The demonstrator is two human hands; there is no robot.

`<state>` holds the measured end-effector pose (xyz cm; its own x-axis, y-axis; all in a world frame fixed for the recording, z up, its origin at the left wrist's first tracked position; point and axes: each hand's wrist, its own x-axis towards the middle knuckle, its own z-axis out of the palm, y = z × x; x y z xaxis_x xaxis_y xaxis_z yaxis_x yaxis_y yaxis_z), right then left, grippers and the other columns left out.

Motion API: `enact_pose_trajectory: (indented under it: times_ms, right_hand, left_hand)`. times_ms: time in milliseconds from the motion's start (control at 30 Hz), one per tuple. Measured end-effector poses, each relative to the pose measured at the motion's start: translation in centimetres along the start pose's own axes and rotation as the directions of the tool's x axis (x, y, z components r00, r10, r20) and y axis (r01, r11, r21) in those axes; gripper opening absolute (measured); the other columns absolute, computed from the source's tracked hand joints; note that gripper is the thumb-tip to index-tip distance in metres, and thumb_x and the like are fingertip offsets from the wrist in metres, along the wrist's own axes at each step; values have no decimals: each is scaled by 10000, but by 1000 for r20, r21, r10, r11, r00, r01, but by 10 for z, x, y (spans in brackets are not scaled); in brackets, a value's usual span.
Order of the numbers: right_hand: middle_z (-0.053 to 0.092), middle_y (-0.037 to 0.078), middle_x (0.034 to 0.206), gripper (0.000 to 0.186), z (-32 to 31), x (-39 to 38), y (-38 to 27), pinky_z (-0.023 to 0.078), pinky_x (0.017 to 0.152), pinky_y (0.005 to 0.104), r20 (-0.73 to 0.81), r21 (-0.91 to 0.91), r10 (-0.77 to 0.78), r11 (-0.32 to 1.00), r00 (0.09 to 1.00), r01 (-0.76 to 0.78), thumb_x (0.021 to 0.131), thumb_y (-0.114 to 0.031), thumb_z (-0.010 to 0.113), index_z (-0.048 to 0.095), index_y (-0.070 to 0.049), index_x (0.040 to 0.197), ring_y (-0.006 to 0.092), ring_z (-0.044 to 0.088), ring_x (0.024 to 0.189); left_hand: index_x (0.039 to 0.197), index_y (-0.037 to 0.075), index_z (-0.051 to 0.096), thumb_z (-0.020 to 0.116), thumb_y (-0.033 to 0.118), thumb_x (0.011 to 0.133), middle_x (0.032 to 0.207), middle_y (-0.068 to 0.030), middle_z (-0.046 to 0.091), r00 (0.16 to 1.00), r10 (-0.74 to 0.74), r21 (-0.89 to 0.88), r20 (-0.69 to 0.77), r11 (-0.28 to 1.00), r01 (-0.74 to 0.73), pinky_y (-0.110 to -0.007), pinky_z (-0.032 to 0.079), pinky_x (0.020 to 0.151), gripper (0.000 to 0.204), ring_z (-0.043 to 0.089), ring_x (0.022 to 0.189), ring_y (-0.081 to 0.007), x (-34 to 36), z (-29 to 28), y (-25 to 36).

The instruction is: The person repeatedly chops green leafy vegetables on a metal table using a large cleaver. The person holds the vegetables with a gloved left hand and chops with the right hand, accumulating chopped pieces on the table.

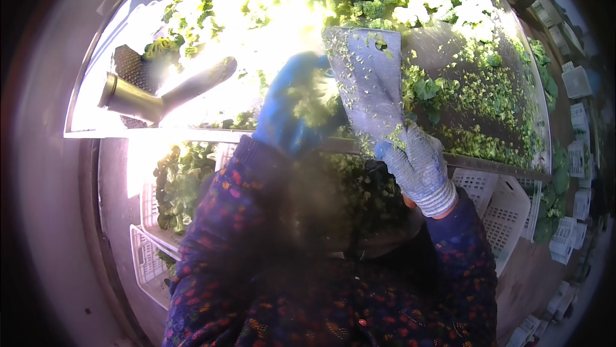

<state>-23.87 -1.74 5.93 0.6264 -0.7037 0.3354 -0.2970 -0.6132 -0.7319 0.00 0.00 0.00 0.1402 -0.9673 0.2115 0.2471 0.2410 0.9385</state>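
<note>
Cleaver (pixel 367 68) and broccoli piece (pixel 316 98), side by side.
The cleaver's broad grey blade, flecked with green crumbs and pierced by a hole near its far right corner, shows its flat face, far end leaning slightly left; the right hand (pixel 418 166) covers the handle. The pale green broccoli piece, blurred, sits in the left hand (pixel 292 106), just left of the blade; contact is unclear.

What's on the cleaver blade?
Green crumbs cling to the face of the cleaver turned toward the camera. Its other face is hidden, and the right hand covers the handle, so anything there can't be seen.
</note>
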Motion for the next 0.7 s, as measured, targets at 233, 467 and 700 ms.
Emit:
enact_pose_trajectory:
  times_ms: [233, 467, 700]
  right_hand:
    - [591, 162, 871, 178, 4, 3, 1, 497, 628, 391, 85, -105, -125, 985, 989, 134, 802, -87, 625, 590, -3, 955, 330, 598, 734]
    - [649, 149, 949, 364, 12, 0, 0, 498, 722, 337, 264, 217, 265, 921, 927, -325, 843, -177, 587, 544, -4, 1161, 259, 638, 798]
    - [625, 166, 830, 257, 2, 5, 7, 491, 558, 339, 112, 114, -61, 992, 992, 48, 816, -135, 642, 576, -5, 1028, 294, 618, 673]
  left_hand:
    - [1279, 16, 422, 532, 17, 821, 1159, -105, 497, 988, -86, 73, 130, 994, 76, -339, 477, 923, 472, 513, 1107, -218, 0, 6, -1]
    - [1349, 48, 347, 592, -118, 762, 999, -88, 494, 957, 259, 481, 131, 827, -290, -347, 583, 708, 658, 579, 784, -188, -13, 29, 13]
    - [1264, 7, 438, 509, 24, 794, 1017, -88, 555, 977, -166, -307, -130, 944, 120, -228, 511, 650, 476, 585, 795, -162, 12, 30, 39]
